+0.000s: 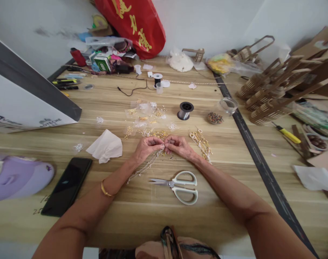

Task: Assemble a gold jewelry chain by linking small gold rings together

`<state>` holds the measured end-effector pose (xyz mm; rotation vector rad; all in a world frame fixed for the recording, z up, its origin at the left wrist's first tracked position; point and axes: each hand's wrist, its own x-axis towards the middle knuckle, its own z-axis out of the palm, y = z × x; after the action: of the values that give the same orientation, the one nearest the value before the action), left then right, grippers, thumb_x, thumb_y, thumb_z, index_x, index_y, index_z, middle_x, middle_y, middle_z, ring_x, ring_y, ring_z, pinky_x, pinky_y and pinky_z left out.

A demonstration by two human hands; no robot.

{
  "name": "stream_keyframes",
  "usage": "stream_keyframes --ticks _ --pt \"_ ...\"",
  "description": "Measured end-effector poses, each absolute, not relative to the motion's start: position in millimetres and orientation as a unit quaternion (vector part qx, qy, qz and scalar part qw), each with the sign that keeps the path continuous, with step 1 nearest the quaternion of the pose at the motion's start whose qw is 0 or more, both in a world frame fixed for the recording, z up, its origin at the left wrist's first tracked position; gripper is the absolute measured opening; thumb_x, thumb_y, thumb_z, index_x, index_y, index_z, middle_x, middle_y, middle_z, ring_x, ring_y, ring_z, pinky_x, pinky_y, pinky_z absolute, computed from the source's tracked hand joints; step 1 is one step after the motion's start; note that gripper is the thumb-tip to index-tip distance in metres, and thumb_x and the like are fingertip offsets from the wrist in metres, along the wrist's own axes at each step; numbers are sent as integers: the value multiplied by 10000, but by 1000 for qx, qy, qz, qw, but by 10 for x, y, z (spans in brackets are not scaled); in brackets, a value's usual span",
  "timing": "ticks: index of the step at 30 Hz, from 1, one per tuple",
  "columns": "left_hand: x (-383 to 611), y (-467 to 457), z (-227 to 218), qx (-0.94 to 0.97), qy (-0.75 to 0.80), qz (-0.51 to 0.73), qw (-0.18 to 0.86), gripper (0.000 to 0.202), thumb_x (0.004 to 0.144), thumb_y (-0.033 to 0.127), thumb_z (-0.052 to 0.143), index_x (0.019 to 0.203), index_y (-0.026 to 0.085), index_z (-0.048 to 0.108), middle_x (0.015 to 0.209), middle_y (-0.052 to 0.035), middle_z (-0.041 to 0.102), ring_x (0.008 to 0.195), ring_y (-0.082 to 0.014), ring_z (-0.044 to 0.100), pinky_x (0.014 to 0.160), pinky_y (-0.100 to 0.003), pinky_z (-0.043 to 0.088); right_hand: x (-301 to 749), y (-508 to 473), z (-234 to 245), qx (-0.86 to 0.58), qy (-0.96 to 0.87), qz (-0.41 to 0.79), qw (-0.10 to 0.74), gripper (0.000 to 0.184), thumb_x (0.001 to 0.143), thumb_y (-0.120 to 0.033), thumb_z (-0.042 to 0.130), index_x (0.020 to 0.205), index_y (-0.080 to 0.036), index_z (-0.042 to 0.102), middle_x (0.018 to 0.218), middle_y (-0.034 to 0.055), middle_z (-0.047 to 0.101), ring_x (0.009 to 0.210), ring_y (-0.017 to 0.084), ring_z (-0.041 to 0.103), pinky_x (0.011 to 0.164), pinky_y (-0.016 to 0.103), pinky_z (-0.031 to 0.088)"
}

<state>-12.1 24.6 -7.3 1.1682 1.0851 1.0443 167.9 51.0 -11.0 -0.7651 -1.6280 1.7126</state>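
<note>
Both hands meet at the middle of the wooden table. My left hand [149,148] pinches the end of a silver chain with small charms [142,171], which trails down to the left onto the tabletop. Facing it, my right hand [178,147] is closed at the same end, thumb against fingers; what exactly sits between those fingertips is too small to make out. Just beyond the fingertips lies a heap of gold beads [162,135]. Scissors with pale handles [184,187] rest nearer to me. Gold and silver chains [201,144] lie right of my right hand.
Small bags of findings [145,115], a wire spool [185,110] and a jar [228,106] spilling beads stand beyond my hands. To the left are a crumpled tissue [106,146] and a black phone [67,187]. Small woven baskets [266,93] crowd the right side.
</note>
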Motion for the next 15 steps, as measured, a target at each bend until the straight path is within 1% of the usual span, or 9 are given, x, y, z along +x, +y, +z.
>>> stream_keyframes --ticks 9,15 --pt "-117 239 -64 510 459 450 571 173 615 266 763 726 151 698 676 -14 687 634 -131 614 661 -262 487 1676 507 -110 -298 -624 648 319 280 784 -418 645 836 -148 591 649 -1 621 559 98 566 543 229 480" --pt "-118 236 -44 504 468 444 574 171 614 274 762 712 153 693 673 -9 682 628 -128 599 661 -266 472 1682 500 -131 -294 -628 647 318 291 782 -429 644 849 -152 589 670 5 618 579 104 568 563 238 481"
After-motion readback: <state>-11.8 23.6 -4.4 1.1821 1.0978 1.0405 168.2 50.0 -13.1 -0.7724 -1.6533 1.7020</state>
